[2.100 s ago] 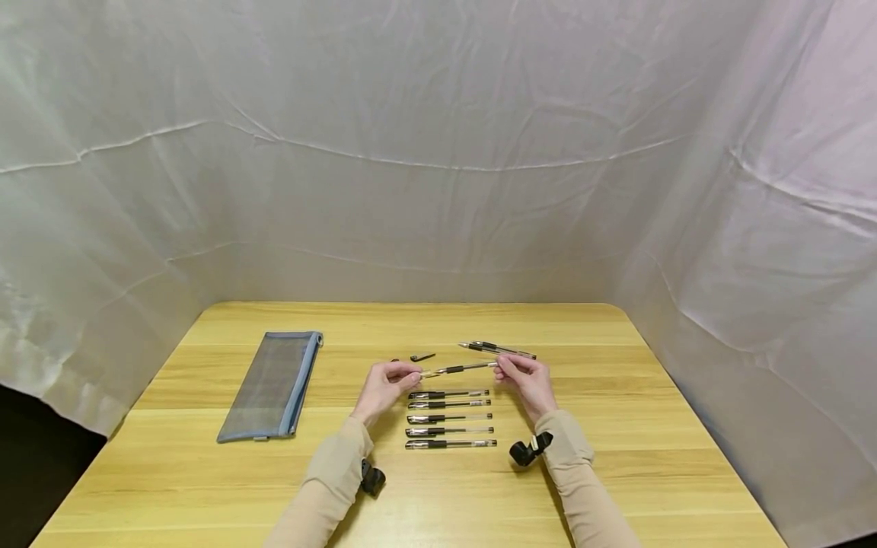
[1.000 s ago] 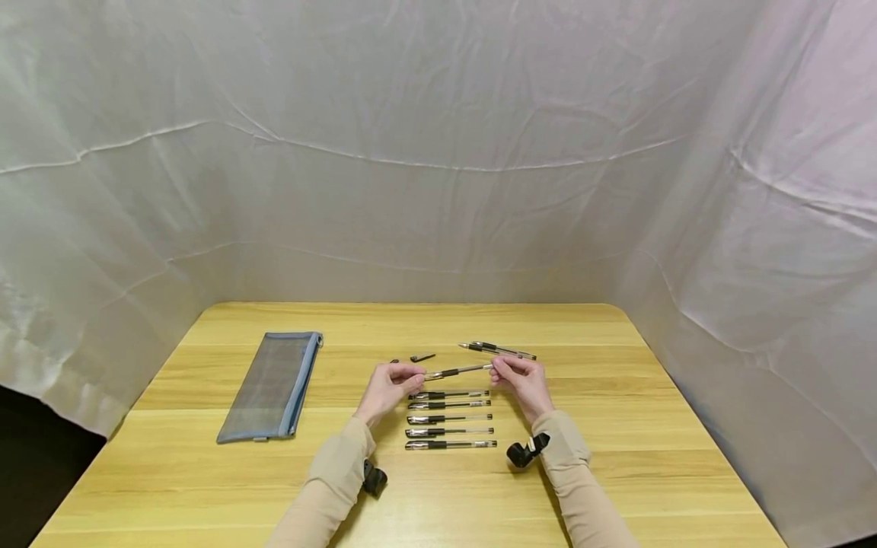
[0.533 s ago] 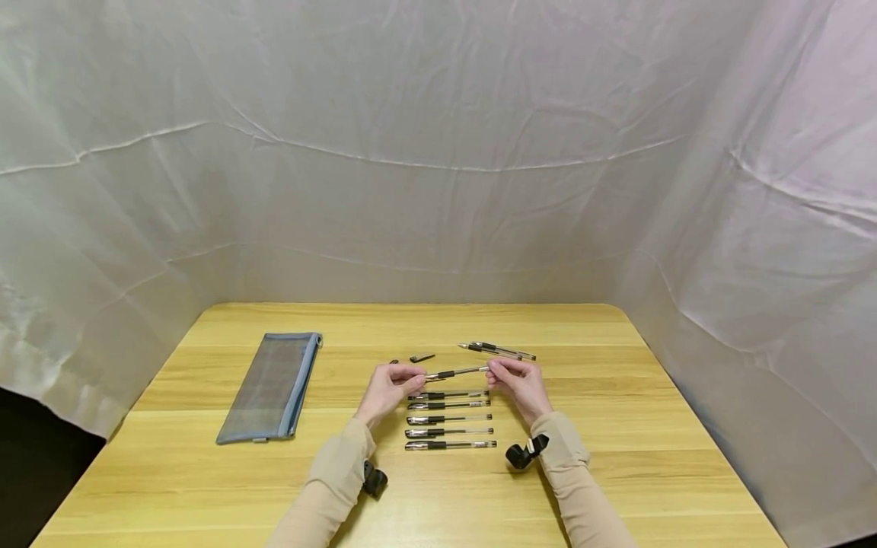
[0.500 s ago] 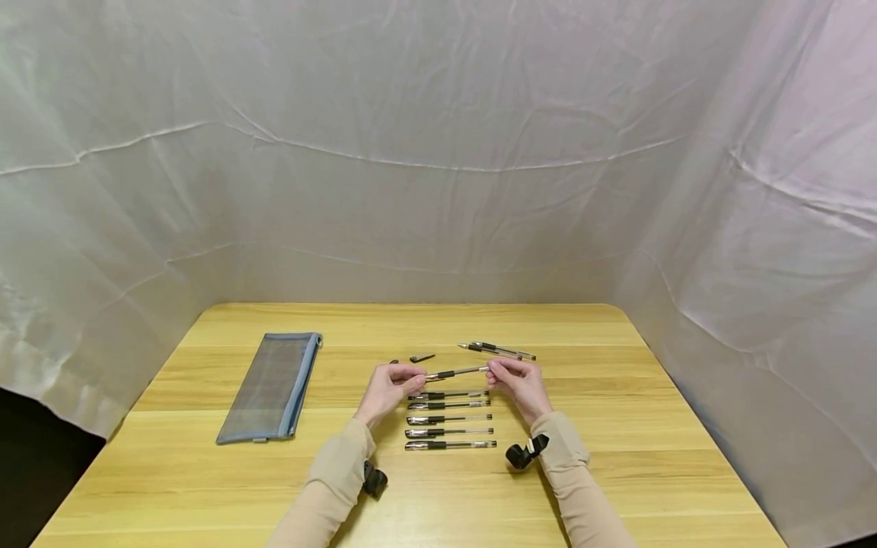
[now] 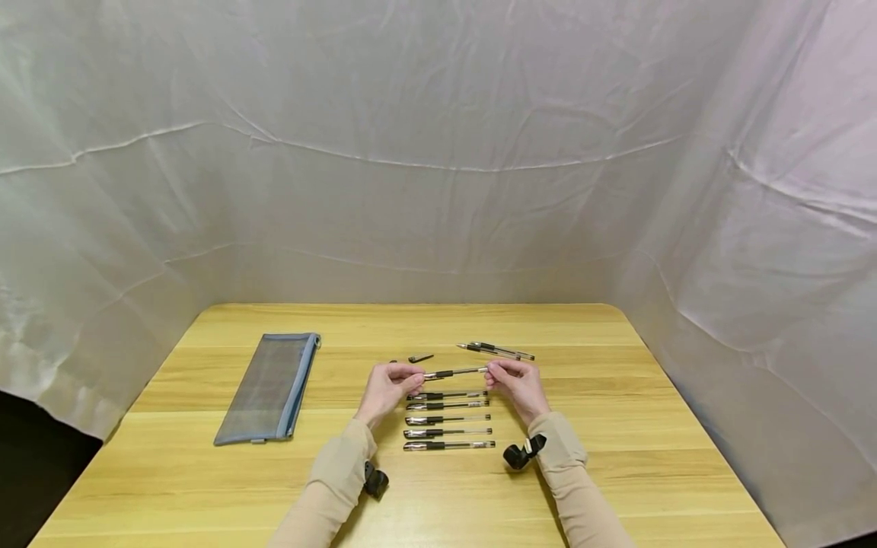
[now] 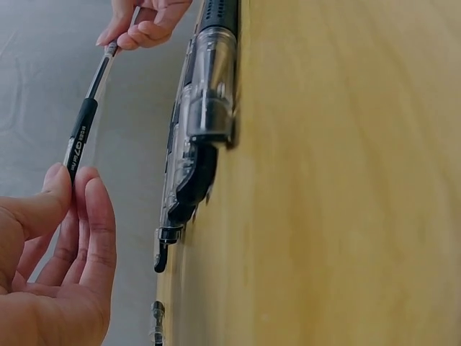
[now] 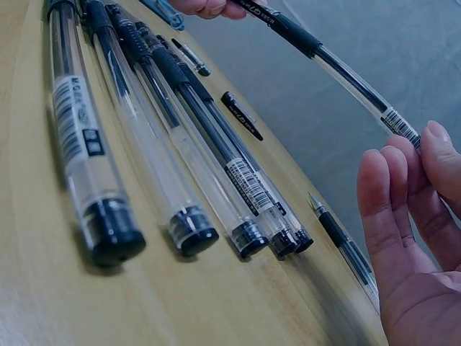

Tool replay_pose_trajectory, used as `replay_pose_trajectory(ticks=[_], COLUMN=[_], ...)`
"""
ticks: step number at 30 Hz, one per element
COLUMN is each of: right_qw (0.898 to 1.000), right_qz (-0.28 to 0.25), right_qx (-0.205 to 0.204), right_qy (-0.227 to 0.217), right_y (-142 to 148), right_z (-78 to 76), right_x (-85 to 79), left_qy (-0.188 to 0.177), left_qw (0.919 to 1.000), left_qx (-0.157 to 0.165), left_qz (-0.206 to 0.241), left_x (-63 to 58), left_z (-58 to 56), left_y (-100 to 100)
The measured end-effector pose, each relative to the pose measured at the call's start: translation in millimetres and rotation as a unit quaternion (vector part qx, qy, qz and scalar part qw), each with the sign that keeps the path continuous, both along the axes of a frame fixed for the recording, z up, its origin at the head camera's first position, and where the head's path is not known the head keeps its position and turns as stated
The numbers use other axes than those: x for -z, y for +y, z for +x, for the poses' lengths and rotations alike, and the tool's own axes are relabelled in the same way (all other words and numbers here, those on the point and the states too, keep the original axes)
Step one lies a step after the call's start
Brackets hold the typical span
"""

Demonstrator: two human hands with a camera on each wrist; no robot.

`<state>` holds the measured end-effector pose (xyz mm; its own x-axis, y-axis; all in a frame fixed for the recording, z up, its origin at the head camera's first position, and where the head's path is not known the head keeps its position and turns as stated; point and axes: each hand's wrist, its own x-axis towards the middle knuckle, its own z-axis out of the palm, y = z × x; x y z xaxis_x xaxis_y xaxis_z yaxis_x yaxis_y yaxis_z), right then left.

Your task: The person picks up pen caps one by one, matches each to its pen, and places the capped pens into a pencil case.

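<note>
A capped black gel pen (image 5: 452, 373) is held level above the table between both hands. My left hand (image 5: 386, 392) pinches its cap end between thumb and fingers; the fingers hide part of the cap. The right hand (image 5: 518, 387) pinches the rear end, beside the barcode label (image 7: 400, 128) seen in the right wrist view. Just below, several capped gel pens (image 5: 448, 445) lie parallel in a row, caps to the left. Beyond the hands lie a loose black pen cap (image 5: 421, 358) and two uncapped pens (image 5: 496, 351). Another small dark piece (image 5: 393, 361) shows behind the left hand.
A grey mesh zip pouch with a blue edge (image 5: 297, 388) lies flat on the left of the wooden table (image 5: 562, 502). Pale curtains (image 5: 438, 213) surround the table at the back and sides. Each wrist wears a small black camera.
Since the earliest frame the right hand has shifted slightly left with the pen, closer to the left hand, and the pen sits deeper in the cap. Over the last half second, almost nothing has moved.
</note>
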<state>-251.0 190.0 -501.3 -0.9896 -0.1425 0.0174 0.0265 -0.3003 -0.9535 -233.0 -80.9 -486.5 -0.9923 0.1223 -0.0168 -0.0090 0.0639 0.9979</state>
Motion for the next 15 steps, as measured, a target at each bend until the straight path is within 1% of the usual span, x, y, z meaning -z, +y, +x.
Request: replay_pose_trajectory(ticks=[6, 10, 15], right_qw=[1.0, 1.0, 0.999], right_qz=[0.009, 0.006, 0.007], right_qx=[0.006, 0.014, 0.025], right_qy=[-0.013, -0.021, -0.022], right_y=[-2.2, -2.6, -2.3], right_z=[1.1, 1.7, 1.5], right_x=[-3.8, -6.8, -7.8], left_qy=[0.014, 0.02, 0.024], left_qw=[0.9999, 0.9998, 0.9996], left_qx=[-0.001, 0.0, -0.001], left_qz=[-0.007, -0.01, -0.013], left_x=[-0.2, -0.9, -2.5], left_z=[0.2, 0.7, 1.7], left_y=[-1.6, -0.9, 0.7])
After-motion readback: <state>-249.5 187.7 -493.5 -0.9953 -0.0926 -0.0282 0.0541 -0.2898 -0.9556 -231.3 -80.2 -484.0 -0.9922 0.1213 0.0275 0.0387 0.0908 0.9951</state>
